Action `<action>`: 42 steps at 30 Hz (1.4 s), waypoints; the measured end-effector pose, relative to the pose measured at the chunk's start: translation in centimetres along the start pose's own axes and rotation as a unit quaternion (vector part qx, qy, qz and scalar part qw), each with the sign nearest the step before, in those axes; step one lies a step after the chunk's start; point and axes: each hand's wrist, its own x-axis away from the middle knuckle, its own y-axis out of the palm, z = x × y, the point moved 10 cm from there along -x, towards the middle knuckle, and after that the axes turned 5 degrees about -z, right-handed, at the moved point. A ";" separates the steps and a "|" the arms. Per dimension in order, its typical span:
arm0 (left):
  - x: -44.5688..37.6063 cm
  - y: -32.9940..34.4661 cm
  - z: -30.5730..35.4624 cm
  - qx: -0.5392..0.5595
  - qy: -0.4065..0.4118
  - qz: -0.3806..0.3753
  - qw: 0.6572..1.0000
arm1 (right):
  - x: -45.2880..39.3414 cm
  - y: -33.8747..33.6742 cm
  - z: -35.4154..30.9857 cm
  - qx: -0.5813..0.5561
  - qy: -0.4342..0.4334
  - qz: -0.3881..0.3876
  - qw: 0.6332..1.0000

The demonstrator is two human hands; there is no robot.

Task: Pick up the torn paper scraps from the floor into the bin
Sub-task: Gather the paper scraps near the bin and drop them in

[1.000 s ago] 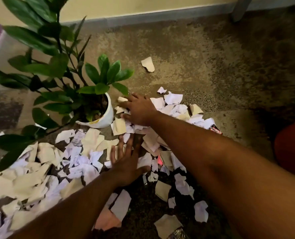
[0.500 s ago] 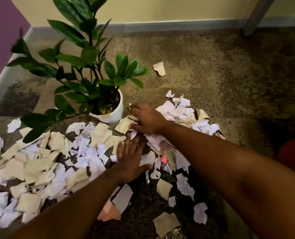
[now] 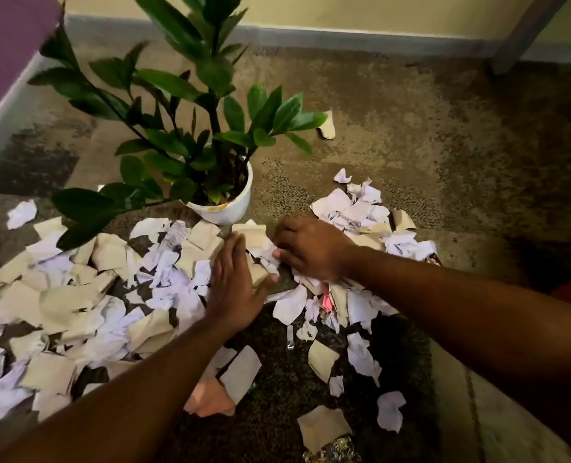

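Scraps (image 3: pixel 77 302) mostly uncollected, spread 7 to 2 o'clock; bin unseen. Left hand (image 3: pixel 234 289) flat, fingers straight; right hand (image 3: pixel 310 248) curled pinching paper near pot (image 3: pixel 224 208).

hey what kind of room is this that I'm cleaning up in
Likely a carpeted indoor room, a home or office corner: patterned carpet, a painted wall with baseboard, and a potted plant standing on the floor.

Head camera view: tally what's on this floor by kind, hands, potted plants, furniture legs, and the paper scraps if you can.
Hands: 2 (left hand, right hand)
Potted plant: 1
Furniture leg: 1
Paper scraps: too many, overlapping, to count
Total, scraps aside: 4
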 end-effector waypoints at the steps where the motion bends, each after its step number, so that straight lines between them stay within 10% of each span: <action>1: -0.2 0.3 0.1 0.005 -0.004 -0.007 1.000 | 0.4 -1.1 -0.3 0.013 -0.014 0.012 1.000; 5: -0.2 1.0 0.5 0.021 0.001 -0.032 0.999 | -0.6 -4.0 0.3 -0.035 0.027 0.087 0.995; 10: 1.0 0.9 1.8 0.067 0.087 -0.042 0.993 | -2.8 2.0 -1.2 -0.049 0.044 -0.046 0.997; 17: -0.8 -2.1 2.0 0.106 0.079 0.011 0.991 | 1.5 -1.4 -2.1 -0.025 -0.054 -0.034 0.998; 23: -3.0 3.7 4.3 0.019 0.005 -0.175 0.984 | 1.8 -6.8 8.0 -0.024 0.155 0.150 0.976; 29: -3.3 5.3 4.2 -0.045 0.014 -0.214 0.976 | 1.5 -4.4 18.3 -0.037 0.319 0.042 0.946; 42: -3.1 5.4 4.9 -0.119 -0.008 -0.281 0.952 | -6.0 -3.7 23.0 -0.048 0.349 -0.023 0.936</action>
